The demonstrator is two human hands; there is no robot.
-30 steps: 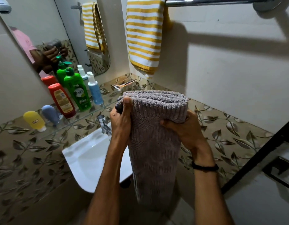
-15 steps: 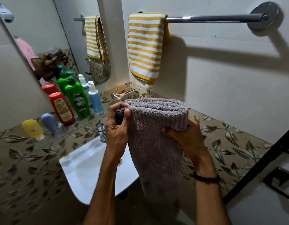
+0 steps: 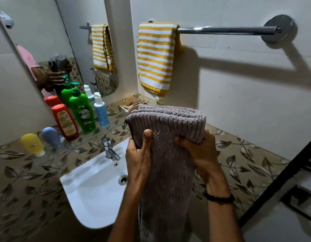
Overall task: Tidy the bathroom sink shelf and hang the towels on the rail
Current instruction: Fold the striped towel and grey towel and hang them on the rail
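A folded grey towel (image 3: 168, 168) hangs in front of me, below the chrome rail (image 3: 226, 30). My left hand (image 3: 139, 158) grips its left edge, thumb on the front. My right hand (image 3: 196, 151) grips its right side, fingers tucked under the top fold. A yellow-and-white striped towel (image 3: 155, 56) hangs over the rail's left end. On the glass shelf (image 3: 91, 138) stand a yellow tube (image 3: 32, 144), a blue tube (image 3: 50, 137), a red bottle (image 3: 64, 121), a green pump bottle (image 3: 82, 114) and a light-blue bottle (image 3: 100, 110).
A white sink (image 3: 91, 186) with a chrome tap (image 3: 109, 149) sits below the shelf. A mirror (image 3: 60, 46) is on the left wall. A small packet (image 3: 130, 106) lies at the shelf's corner end. A black metal frame (image 3: 280, 177) runs at the right.
The view has tilted up, so the whole rail shows now. Both hands still hold the grey towel; the left thumb has shifted onto its front.
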